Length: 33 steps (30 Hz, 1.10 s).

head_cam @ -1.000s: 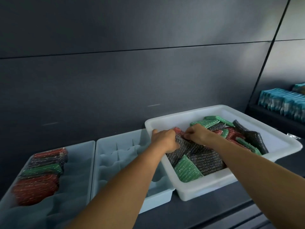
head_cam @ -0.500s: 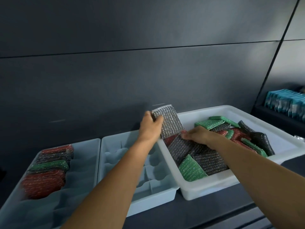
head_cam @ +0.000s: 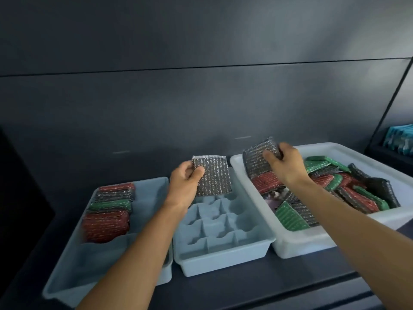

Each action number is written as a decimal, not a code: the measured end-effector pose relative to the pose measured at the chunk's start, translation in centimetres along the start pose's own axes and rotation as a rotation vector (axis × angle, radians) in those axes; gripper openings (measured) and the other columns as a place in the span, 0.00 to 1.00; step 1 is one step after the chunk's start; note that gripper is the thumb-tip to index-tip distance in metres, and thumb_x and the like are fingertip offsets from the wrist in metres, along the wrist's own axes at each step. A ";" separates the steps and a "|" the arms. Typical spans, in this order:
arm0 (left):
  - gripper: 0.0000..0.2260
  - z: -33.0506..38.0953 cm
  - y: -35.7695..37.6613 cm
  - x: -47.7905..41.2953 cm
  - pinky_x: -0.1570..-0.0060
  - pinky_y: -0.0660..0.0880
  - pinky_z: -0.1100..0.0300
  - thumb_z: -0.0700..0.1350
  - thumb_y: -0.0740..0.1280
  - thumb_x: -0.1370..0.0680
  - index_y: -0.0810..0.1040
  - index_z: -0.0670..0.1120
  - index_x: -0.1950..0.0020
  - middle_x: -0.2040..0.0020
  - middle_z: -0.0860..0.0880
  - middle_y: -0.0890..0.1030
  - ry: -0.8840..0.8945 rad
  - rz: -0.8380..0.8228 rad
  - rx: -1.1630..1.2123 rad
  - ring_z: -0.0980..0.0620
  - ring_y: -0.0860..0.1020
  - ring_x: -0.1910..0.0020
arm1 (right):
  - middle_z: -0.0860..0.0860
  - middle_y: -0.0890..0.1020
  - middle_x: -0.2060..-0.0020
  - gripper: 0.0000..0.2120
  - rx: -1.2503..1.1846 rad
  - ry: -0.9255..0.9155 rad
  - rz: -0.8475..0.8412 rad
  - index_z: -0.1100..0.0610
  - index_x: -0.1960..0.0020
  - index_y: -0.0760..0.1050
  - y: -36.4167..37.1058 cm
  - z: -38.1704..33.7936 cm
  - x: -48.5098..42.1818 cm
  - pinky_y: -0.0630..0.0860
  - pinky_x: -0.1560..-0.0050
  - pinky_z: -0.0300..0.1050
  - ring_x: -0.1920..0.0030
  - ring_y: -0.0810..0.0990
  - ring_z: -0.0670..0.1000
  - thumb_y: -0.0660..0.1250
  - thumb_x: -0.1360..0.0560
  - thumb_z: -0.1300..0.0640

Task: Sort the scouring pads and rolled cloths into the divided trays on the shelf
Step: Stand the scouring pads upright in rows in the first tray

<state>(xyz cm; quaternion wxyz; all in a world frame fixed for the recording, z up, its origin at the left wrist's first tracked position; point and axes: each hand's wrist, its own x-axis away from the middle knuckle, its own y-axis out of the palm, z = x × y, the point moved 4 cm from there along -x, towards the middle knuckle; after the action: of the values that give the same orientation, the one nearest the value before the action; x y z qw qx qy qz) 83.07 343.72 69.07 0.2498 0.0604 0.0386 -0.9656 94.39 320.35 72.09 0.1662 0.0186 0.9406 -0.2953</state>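
Left hand [head_cam: 186,182], fingers pinching silver mesh scouring pad [head_cam: 213,175] upright. I judge its row lies left, in pale blue divided tray [head_cam: 154,198]. Right hand [head_cam: 288,163] grips second silver pad [head_cam: 257,158].

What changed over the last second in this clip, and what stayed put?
The left hand lifted a grey pad out of the white bin and carried it left, over the middle tray. The right hand, low in the bin before, now grips a second grey pad, raised above it. The row of pads in the left tray stayed put.
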 end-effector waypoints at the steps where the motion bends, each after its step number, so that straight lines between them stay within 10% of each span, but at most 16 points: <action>1: 0.09 0.0 -0.9 0.3 0.58 0.75 0.69 0.38 0.64 0.20 0.75 0.40 0.40 0.52 0.49 0.82 -0.024 0.016 0.015 0.57 0.78 0.56 | 0.48 0.69 0.69 0.13 -0.013 -0.032 0.046 0.59 0.56 0.65 0.1 -0.8 0.4 0.66 0.61 0.47 0.67 0.68 0.53 0.65 0.22 0.51; 5: 0.09 -0.4 -5.7 1.4 0.65 0.70 0.63 0.37 0.61 0.20 0.71 0.46 0.41 0.57 0.52 0.76 -0.062 0.044 -0.046 0.55 0.73 0.60 | 0.47 0.71 0.67 0.10 -0.106 -0.073 0.084 0.58 0.53 0.66 1.5 -4.3 2.0 0.70 0.58 0.50 0.61 0.72 0.55 0.66 0.27 0.56; 9: 0.12 -1.0 -12.4 2.8 0.50 0.71 0.53 0.39 0.63 0.22 0.73 0.45 0.39 0.52 0.49 0.79 -0.040 0.148 -0.095 0.51 0.75 0.54 | 0.48 0.73 0.68 0.09 -0.176 -0.085 -0.054 0.60 0.51 0.70 5.3 -7.7 4.6 0.69 0.69 0.38 0.68 0.71 0.49 0.69 0.28 0.60; 17: 0.12 -0.4 -23.4 4.9 0.51 0.75 0.69 0.37 0.70 0.24 0.79 0.54 0.46 0.50 0.54 0.84 0.230 0.062 -0.328 0.60 0.80 0.51 | 0.48 0.79 0.65 0.11 -0.441 -0.157 -0.270 0.54 0.47 0.74 13.3 -12.4 9.4 0.72 0.65 0.34 0.73 0.74 0.38 0.70 0.26 0.65; 25: 0.12 -2.5 -23.7 4.6 0.46 0.70 0.63 0.40 0.72 0.25 0.84 0.52 0.45 0.54 0.67 0.75 0.395 -0.134 -0.907 0.63 0.74 0.51 | 0.54 0.79 0.63 0.04 -0.513 -0.169 -0.309 0.58 0.50 0.75 15.9 -13.9 11.2 0.72 0.67 0.30 0.72 0.75 0.39 0.67 0.24 0.64; 33: 0.12 -3.6 -21.9 4.0 0.50 0.71 0.58 0.40 0.71 0.26 0.84 0.52 0.45 0.51 0.55 0.84 0.605 -0.142 -1.070 0.52 0.77 0.49 | 0.54 0.79 0.63 0.04 -0.519 -0.167 -0.326 0.58 0.52 0.75 15.9 -13.9 12.3 0.72 0.67 0.30 0.71 0.75 0.39 0.67 0.24 0.64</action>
<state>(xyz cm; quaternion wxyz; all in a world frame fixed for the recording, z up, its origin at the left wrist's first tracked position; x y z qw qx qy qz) 69.24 361.30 65.98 0.1587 0.1952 0.5906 -0.7667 80.70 340.47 70.10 0.1926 -0.2000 0.9582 -0.0687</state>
